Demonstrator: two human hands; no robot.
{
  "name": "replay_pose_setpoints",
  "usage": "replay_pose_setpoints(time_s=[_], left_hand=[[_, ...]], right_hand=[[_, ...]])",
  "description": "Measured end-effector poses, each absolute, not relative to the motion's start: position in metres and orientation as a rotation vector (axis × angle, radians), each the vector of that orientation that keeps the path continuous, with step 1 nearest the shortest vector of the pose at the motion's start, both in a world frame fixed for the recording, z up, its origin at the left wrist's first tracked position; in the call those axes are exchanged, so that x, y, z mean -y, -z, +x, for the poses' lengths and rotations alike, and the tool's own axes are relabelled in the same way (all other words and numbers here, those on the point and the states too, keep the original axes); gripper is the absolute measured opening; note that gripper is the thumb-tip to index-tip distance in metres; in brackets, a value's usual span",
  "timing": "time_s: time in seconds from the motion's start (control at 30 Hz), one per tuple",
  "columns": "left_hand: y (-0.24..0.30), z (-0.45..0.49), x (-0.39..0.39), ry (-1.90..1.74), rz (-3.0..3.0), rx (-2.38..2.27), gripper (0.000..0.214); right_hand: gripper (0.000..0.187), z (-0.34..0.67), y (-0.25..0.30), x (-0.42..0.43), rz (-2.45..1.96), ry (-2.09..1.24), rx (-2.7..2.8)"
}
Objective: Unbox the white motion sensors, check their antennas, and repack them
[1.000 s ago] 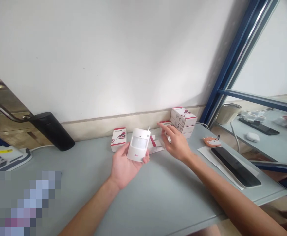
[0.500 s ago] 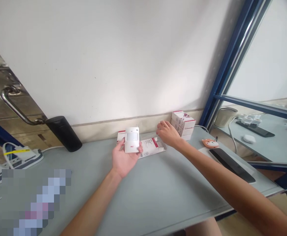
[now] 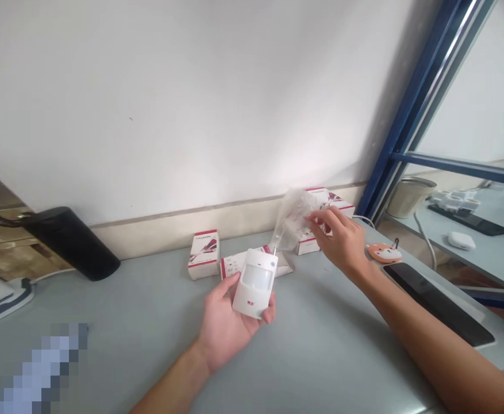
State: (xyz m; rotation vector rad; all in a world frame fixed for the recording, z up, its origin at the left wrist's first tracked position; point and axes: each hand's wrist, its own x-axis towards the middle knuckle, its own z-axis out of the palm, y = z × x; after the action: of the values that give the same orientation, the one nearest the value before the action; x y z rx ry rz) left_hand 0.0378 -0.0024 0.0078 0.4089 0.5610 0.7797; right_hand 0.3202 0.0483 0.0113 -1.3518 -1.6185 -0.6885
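Note:
My left hand (image 3: 230,330) is closed around a white motion sensor (image 3: 256,284), its curved window facing up and a short antenna rising from its top. Between the pinched fingers of my right hand (image 3: 340,238) hangs a clear plastic bag (image 3: 293,215), whose lower end reaches close to the antenna. Behind the sensor lies a white and red box (image 3: 233,263), partly hidden by it. A second small box (image 3: 204,255) stands to the left. Past the bag and my right fingers, more stacked boxes (image 3: 341,204) show in part.
At the left, a black cylinder (image 3: 73,241) leans beside a grey-white device (image 3: 4,296). On the right are an orange animal-faced item (image 3: 383,253) and a long black object (image 3: 439,302). A blue-framed mirror (image 3: 458,169) rises at the right edge. A white wall (image 3: 191,115) bounds the back.
The plastic bag now shows plainly, stretched up from near the sensor by my right hand. My left hand and the sensor appear nearer and further right. The view has shifted.

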Motion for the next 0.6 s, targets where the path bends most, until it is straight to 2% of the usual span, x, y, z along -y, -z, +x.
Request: replay_pose_setpoints(time_s=[0.3,0.37,0.47,0.6], left_hand=[[-0.004,0.034,-0.003,-0.732,0.441,-0.619,0.044],[-0.004,0.034,-0.003,-0.729,0.448,-0.617,0.044],[-0.003,0.034,-0.002,-0.717,0.454,-0.610,0.045],[-0.003,0.037,-0.001,-0.707,0.467,-0.618,0.045]], right_hand=[[0.013,0.318,-0.017,-0.049,-1.305,0.216,1.492],[0.020,0.314,-0.015,-0.048,-1.284,0.063,1.474],[0.042,0.302,-0.012,-0.044,-1.288,-0.331,1.350],[0.047,0.284,-0.006,-0.042,-1.202,-0.840,1.200]])
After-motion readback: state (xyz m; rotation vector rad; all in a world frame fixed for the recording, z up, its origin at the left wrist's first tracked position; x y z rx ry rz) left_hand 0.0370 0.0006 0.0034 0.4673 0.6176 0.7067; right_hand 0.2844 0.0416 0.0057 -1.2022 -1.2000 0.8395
